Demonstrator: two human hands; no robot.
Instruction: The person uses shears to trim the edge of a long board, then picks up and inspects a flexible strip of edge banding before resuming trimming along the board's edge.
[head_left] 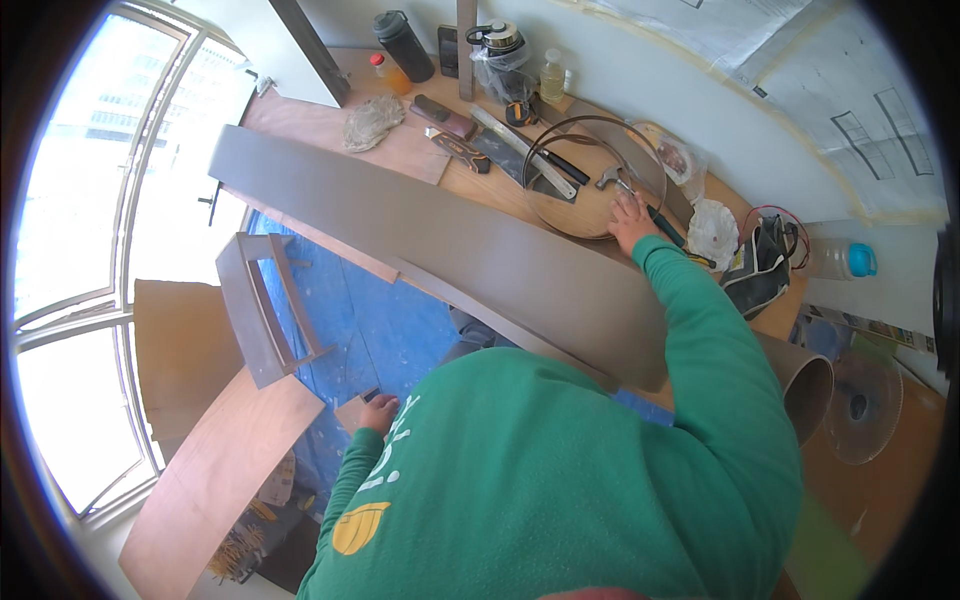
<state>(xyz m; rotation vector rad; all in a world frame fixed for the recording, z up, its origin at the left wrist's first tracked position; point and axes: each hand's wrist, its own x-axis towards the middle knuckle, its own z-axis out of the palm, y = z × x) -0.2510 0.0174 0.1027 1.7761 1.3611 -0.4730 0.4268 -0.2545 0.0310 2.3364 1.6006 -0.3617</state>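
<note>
My right hand (630,221) reaches across to the far side of the workbench, its fingers closed over the shaft of a claw hammer (608,178). The hammer's dark handle runs past the hand. A loop of thin brown edge banding (527,190) lies around that spot. Low at my left side, my left hand (379,412) is closed on a small brown board piece (350,412); part of its grip is hidden. Between me and the tools lies a long grey-brown panel (440,235), with a narrow strip (500,320) along its near edge.
Behind the panel are a utility knife (460,150), a tape measure (519,112), bottles (403,47) and a tool bag (762,268). A grey frame (262,310) and a plywood sheet (220,480) stand left, above blue floor covering (365,320). A rolled sheet (808,390) is at right.
</note>
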